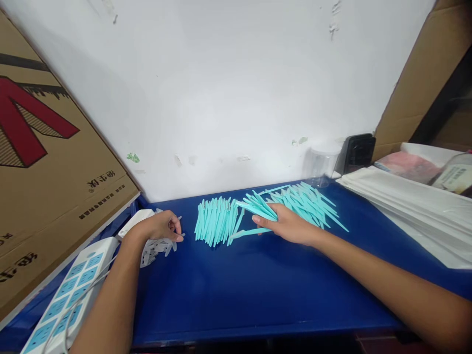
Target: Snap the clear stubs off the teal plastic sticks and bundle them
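Gripping a bunch of teal sticks (pixel 260 207) in right hand (pixel 289 224), with fingers wrapped round it, over blue table (pixel 221 300), between a tight row of sticks (pixel 214 221) on the left and a loose heap of sticks (pixel 308 204) on the right. Reaching with left hand (pixel 160 226) over pile of clear plastic pieces (pixel 157 247), with thumb and fingertips nearly together; cannot tell if pinching one. Also visible: power strip (pixel 70 297) beside left forearm, clear jar (pixel 322 164) near the wall (pixel 228 93).
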A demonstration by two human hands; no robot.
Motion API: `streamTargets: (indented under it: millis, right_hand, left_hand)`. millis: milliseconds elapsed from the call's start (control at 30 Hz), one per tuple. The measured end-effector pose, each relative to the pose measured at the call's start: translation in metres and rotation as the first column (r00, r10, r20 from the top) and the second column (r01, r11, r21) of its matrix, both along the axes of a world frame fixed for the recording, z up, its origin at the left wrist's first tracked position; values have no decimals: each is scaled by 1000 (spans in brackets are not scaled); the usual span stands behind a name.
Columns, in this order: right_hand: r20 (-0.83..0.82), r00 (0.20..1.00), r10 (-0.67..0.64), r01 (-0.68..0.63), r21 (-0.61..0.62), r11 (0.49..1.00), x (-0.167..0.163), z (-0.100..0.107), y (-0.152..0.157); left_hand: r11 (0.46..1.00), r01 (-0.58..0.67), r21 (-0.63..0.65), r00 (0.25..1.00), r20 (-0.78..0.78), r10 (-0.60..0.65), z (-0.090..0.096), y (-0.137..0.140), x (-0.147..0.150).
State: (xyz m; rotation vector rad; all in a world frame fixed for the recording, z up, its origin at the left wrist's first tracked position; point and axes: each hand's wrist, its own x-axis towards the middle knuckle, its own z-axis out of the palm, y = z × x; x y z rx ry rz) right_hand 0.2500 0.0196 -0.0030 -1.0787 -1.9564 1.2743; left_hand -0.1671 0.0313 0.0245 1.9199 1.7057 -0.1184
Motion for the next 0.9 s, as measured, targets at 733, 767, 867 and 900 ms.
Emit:
streamTargets:
  millis: [733,767,867,900]
  right_hand:
    - [-101,991,91,-82,89,993,-2,6,1]
    - [-103,990,99,-91,85,992,-2,6,0]
    - [-116,986,120,-114,56,992,-1,7,-1]
    - [-122,985,124,-120,39,992,-1,8,-2]
  left_hand:
    - [954,-154,259,634,766,-106,-21,-11,115]
    - [950,-162,268,631,768,-109,-21,-12,117]
    - [930,-182,319,642,755,-134,-21,-14,122]
    - [924,-185,335,649,748,-141,-20,-15,123]
